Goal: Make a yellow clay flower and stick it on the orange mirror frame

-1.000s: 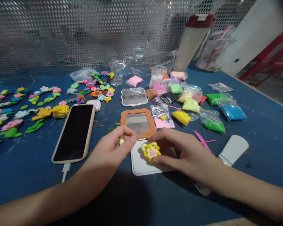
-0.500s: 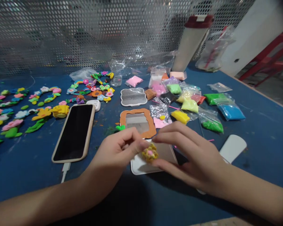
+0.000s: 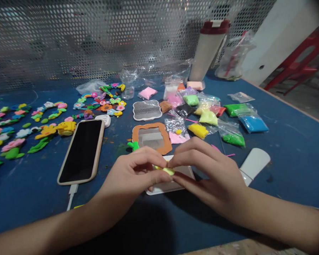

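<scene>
Between my two hands is a small yellow clay flower (image 3: 168, 171), now seen mostly from its edge. My left hand (image 3: 135, 173) is closed, pinching it between thumb and forefinger. From the other side my right hand (image 3: 210, 170) is also closed, thumb and fingertips pressed on the petals. Fingers hide most of the flower. Below them lies a white-framed flat panel (image 3: 162, 190), partly covered. Just beyond is a mirror edged with brown clay (image 3: 168, 140), with a green clay piece (image 3: 134, 145) at its lower left corner.
A phone (image 3: 82, 152) on a cable lies left, near several colourful clay pieces (image 3: 46, 131). Bags of coloured clay (image 3: 198, 130) spread behind my right hand. A white paddle-shaped tool (image 3: 256, 163) lies right. A tumbler (image 3: 208, 49) stands by the perforated metal screen (image 3: 95, 39).
The flower has tilted from face-on, its pink centre showing, to edge-on. My right fingers have closed in on it, nearer my left hand. The view has shifted slightly.
</scene>
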